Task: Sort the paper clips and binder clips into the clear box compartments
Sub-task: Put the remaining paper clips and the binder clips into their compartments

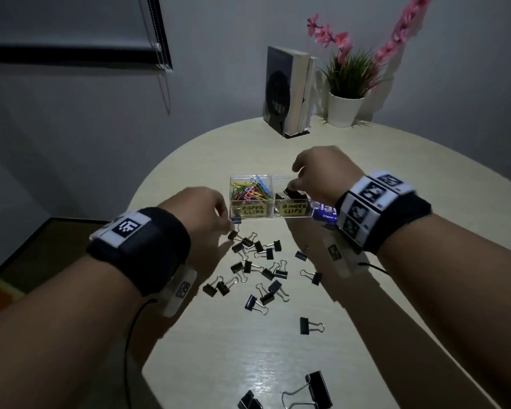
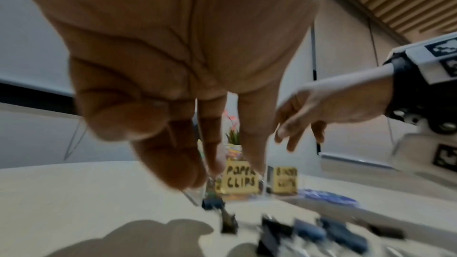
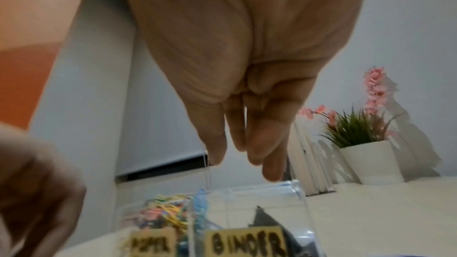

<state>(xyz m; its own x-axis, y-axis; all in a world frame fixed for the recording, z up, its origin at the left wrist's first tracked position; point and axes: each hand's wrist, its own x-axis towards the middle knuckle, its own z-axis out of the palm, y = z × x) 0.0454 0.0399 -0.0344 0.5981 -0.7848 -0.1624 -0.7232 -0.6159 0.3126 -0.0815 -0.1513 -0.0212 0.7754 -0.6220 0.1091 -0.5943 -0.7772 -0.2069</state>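
The clear box (image 1: 273, 176) stands mid-table with yellow labels. Its left compartment holds coloured paper clips (image 1: 251, 191); the right one holds a black binder clip (image 1: 292, 193). My right hand (image 1: 292, 184) hangs over the binder compartment, and the right wrist view shows its fingers (image 3: 257, 144) straight, pointing down and empty above that clip (image 3: 267, 220). My left hand (image 1: 227, 227) is low at the box's front left corner. There its thumb and forefinger (image 2: 195, 177) pinch the wire handle of a small dark binder clip (image 2: 212, 203). Several loose binder clips (image 1: 263, 270) lie scattered in front of the box.
A large binder clip (image 1: 316, 389) lies near the round table's front edge (image 1: 165, 388). A blue packet (image 1: 325, 212) sits right of the box. Books in a bookend (image 1: 289, 93) and a white potted plant (image 1: 344, 109) stand at the back.
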